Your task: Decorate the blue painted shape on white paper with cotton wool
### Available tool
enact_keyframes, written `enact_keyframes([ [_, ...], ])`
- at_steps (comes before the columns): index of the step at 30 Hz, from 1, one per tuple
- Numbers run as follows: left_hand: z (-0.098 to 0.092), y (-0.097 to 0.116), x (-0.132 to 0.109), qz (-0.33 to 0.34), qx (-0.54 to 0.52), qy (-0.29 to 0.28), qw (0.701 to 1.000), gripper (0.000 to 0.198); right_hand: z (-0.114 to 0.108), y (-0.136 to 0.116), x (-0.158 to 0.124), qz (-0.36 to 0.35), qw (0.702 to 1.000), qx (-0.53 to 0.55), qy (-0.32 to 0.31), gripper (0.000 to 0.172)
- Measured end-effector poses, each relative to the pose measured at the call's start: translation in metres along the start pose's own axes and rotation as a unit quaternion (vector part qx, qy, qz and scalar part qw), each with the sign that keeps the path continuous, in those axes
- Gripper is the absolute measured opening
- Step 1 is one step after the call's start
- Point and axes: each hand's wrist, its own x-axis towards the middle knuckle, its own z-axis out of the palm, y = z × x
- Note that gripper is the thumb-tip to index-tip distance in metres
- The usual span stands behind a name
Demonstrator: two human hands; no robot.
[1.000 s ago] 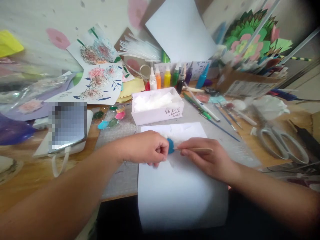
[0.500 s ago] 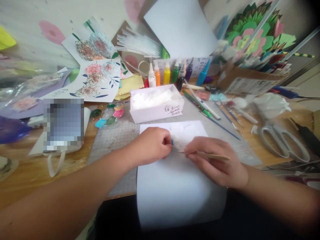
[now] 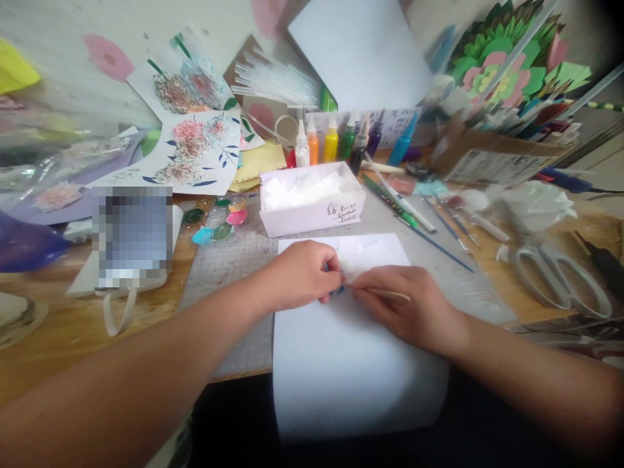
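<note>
My left hand (image 3: 299,276) is curled in a pinch over a small blue piece (image 3: 336,290), of which only a sliver shows between the fingers. Close to its right, my right hand (image 3: 409,305) grips a thin wooden stick (image 3: 390,294) whose tip points left and meets the blue piece. Both hands rest on a white paper sheet (image 3: 351,364) that lies on a grey cutting mat (image 3: 229,260) and hangs over the table's near edge.
A white box (image 3: 312,205) of white scraps stands just behind the hands. Paint bottles (image 3: 336,140), brushes (image 3: 429,224) and scissors (image 3: 560,276) lie to the back and right. Colour-filled shells (image 3: 217,224) and flower paintings (image 3: 195,149) lie to the left.
The blue piece, plainly visible a second ago, is now mostly hidden in my left fingers. My right hand drew back with the stick, then brought its tip to the piece again.
</note>
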Motion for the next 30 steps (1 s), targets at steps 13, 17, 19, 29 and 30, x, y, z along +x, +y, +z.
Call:
enact_keyframes([
  [13,-0.014,-0.006,0.001,-0.004,0.008,-0.047,0.999,0.014,-0.014,0.0,0.009,0.217,0.94,0.259,0.042,0.011],
  [17,-0.017,-0.003,-0.003,0.007,0.033,-0.083,0.996,0.015,-0.01,0.0,0.008,0.192,0.955,0.224,0.019,0.007],
  [19,-0.017,-0.003,-0.004,0.012,0.038,-0.096,0.995,0.015,-0.009,-0.001,0.008,0.178,0.965,0.194,0.014,0.008],
  [29,-0.019,-0.001,-0.003,0.03,0.053,-0.128,0.99,0.022,-0.008,-0.003,0.012,0.113,0.985,0.132,-0.013,0.009],
  [30,-0.02,-0.001,-0.002,0.028,0.053,-0.133,0.989,0.022,-0.008,-0.002,0.012,0.112,0.984,0.139,-0.011,0.008],
])
